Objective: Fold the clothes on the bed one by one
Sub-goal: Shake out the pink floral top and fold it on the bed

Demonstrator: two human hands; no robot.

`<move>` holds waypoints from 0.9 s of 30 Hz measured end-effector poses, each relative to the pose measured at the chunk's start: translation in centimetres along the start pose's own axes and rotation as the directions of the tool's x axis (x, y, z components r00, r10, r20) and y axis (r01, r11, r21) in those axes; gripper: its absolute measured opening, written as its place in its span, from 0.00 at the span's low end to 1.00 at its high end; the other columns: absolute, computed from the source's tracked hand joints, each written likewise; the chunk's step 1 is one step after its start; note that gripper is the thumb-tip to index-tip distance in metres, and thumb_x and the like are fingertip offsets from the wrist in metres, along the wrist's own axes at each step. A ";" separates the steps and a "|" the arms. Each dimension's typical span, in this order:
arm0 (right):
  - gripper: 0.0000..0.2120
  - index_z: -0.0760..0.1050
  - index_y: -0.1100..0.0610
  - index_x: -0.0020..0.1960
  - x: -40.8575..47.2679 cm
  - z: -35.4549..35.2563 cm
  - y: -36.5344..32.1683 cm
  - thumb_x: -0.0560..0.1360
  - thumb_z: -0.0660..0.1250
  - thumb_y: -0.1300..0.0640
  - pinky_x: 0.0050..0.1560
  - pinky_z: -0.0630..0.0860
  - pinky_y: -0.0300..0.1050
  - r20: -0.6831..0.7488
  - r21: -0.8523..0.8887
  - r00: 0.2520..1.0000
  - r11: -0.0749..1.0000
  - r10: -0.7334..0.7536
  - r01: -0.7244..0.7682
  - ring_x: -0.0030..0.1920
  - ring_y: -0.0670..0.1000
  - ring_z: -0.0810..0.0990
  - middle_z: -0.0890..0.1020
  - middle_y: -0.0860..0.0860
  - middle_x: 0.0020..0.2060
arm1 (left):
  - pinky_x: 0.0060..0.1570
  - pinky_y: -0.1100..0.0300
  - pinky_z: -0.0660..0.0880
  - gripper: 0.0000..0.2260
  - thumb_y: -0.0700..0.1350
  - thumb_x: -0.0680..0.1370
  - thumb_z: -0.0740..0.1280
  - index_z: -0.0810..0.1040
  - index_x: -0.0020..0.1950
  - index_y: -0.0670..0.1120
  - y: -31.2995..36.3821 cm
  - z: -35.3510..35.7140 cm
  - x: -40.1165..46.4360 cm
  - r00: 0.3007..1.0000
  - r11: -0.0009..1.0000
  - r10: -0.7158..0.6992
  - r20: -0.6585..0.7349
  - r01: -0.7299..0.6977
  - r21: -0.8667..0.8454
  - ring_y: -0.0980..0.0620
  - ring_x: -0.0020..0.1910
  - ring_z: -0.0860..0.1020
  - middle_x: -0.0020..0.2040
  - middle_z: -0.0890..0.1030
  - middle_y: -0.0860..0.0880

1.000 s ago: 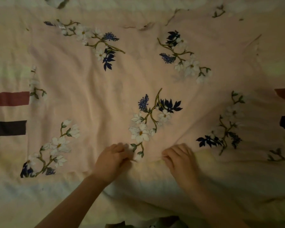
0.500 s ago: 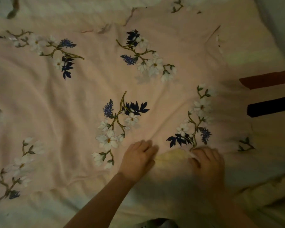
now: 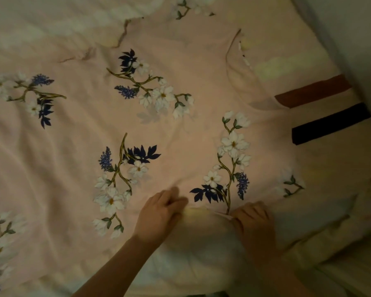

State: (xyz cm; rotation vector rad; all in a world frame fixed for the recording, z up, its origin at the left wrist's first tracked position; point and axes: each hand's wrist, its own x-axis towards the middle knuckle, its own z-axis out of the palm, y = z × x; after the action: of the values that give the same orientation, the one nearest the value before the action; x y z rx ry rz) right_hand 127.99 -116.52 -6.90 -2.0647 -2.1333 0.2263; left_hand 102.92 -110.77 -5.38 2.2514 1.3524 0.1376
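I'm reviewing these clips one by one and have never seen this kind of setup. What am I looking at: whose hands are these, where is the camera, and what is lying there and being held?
There is no machine here: a person is working with two bare hands, filmed by one wide-angle camera worn on their head, looking forward and down. So there is just one view, and the arms enter from the bottom edge.

Spread across the bed is a pale pink garment printed with white and dark blue flowers. At the right, the bedcover shows a reddish-brown stripe and a dark stripe.

The left hand and the right hand both have fingers curled at the garment's near edge, apparently pinching the fabric. The dim, slightly blurred picture hides the exact hold.
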 end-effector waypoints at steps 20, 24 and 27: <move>0.17 0.73 0.54 0.64 27.1 -7.4 -0.6 0.77 0.64 0.52 0.57 0.68 0.49 0.105 0.114 0.994 0.993 -0.005 -0.007 0.59 0.54 0.69 0.76 0.51 0.58 | 0.57 0.54 0.68 0.24 0.55 0.78 0.63 0.65 0.73 0.53 -2.4 -10.1 19.9 0.964 0.963 -0.242 -0.111 0.252 0.090 0.47 0.58 0.72 0.62 0.73 0.48; 0.18 0.72 0.54 0.66 33.0 -7.2 -0.8 0.77 0.64 0.51 0.58 0.67 0.51 0.101 0.029 0.991 0.996 -0.091 0.089 0.59 0.56 0.69 0.75 0.52 0.59 | 0.60 0.54 0.68 0.24 0.55 0.79 0.61 0.62 0.73 0.54 -4.9 -11.9 23.5 0.957 0.952 -0.257 -0.132 0.275 0.137 0.47 0.60 0.71 0.63 0.71 0.49; 0.19 0.70 0.53 0.67 37.9 -6.8 -1.6 0.77 0.63 0.49 0.60 0.66 0.52 0.099 0.005 0.986 0.991 -0.131 0.131 0.60 0.57 0.69 0.74 0.53 0.60 | 0.62 0.54 0.66 0.24 0.56 0.79 0.60 0.60 0.74 0.55 -7.7 -13.3 26.4 0.951 0.938 -0.272 -0.148 0.296 0.180 0.47 0.62 0.69 0.66 0.69 0.49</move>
State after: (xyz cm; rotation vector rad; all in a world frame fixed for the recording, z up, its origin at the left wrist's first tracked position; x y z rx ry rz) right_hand 126.73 -78.73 0.60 -1.9425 -2.3170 0.3163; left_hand 105.50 -80.53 -1.90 2.2045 1.8147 0.0389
